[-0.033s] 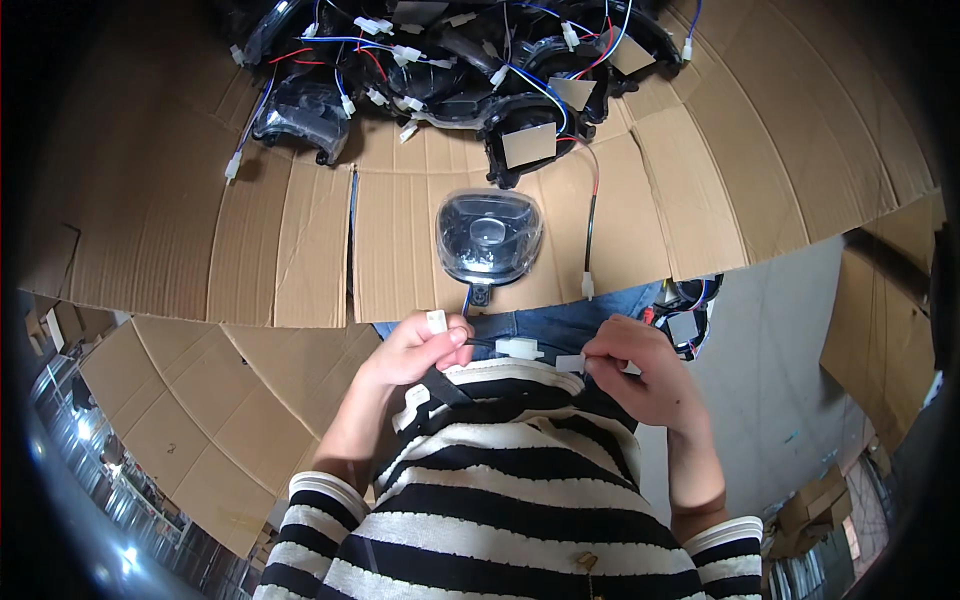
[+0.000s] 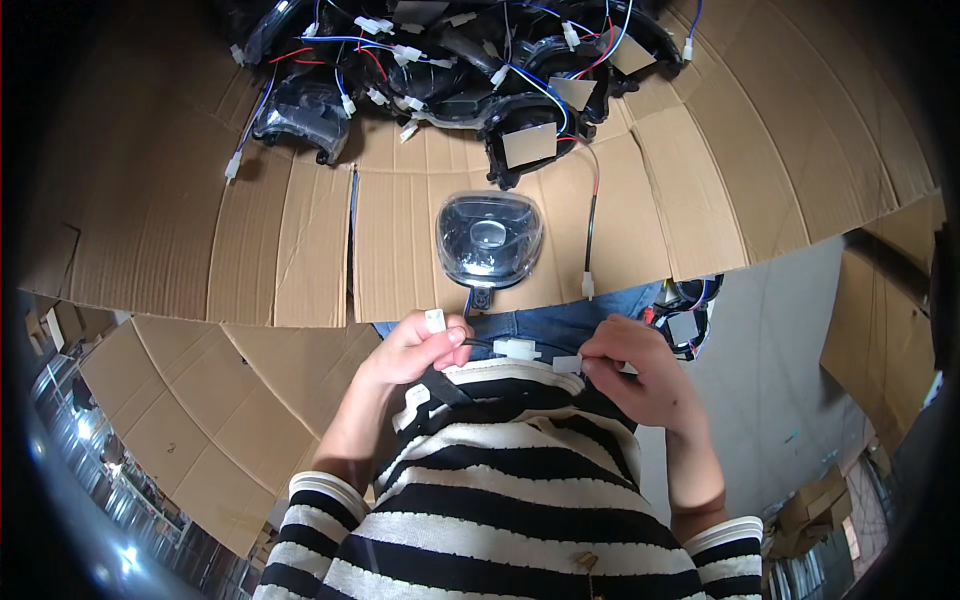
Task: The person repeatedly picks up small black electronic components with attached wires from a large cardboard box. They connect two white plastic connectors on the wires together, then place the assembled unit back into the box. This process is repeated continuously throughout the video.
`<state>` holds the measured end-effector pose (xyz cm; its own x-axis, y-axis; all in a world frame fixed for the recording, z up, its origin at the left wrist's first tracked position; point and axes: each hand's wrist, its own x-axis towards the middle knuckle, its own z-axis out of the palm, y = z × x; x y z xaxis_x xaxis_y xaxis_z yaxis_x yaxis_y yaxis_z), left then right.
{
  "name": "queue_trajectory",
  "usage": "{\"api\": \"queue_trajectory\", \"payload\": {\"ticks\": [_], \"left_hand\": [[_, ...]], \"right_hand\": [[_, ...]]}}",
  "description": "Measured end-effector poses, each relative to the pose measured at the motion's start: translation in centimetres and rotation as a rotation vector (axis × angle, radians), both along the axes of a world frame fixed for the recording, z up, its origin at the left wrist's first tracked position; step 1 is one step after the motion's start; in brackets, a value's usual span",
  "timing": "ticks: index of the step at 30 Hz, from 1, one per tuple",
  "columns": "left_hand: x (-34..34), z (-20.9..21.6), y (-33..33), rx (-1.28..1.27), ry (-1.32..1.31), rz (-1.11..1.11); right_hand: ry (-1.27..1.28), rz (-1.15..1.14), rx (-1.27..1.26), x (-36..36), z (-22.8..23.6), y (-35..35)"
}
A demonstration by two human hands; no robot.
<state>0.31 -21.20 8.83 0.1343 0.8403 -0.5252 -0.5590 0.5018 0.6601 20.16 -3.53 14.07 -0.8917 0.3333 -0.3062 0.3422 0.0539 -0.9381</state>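
The white plug (image 2: 516, 349) is between my two hands, in front of the striped shirt (image 2: 510, 490). It sits a tiny bit more to the left than in the earlier frame. My right hand (image 2: 632, 365) has also slid a little to the left, and a bit of dark wire now shows better between it and the plug. My left hand (image 2: 425, 346) looks almost the same as before.

The white plug is just to the right of my left hand, and its dark wire (image 2: 478, 343) goes into those fingers. My left hand is closed, pinching that wire, and a second white plug (image 2: 435, 320) pokes up from it. My right hand is closed too, pinching a small white tag (image 2: 567, 364). Its fingers hide the end of the tag.

Just past my left hand, a clear-faced lamp (image 2: 488, 235) lies on the cardboard surface (image 2: 400, 235). To its right lies a red and black wire (image 2: 591, 225) with a white end. Farther up is a big pile of dark lamps (image 2: 460, 50) with lots of wires. Nothing blocks my view of the middle plug.
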Motion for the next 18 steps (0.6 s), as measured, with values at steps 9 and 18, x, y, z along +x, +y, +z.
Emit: {"api": "queue_trajectory", "payload": {"ticks": [9,18], "left_hand": [[0.2,-0.1,-0.3,0.005,-0.038,-0.009],[-0.5,0.6,0.5,-0.002,0.017,-0.14]], "right_hand": [[0.086,0.01,-0.027,-0.9,0.0,-0.8],[0.023,-0.043,0.182,-0.6,-0.4,-1.9]]}}
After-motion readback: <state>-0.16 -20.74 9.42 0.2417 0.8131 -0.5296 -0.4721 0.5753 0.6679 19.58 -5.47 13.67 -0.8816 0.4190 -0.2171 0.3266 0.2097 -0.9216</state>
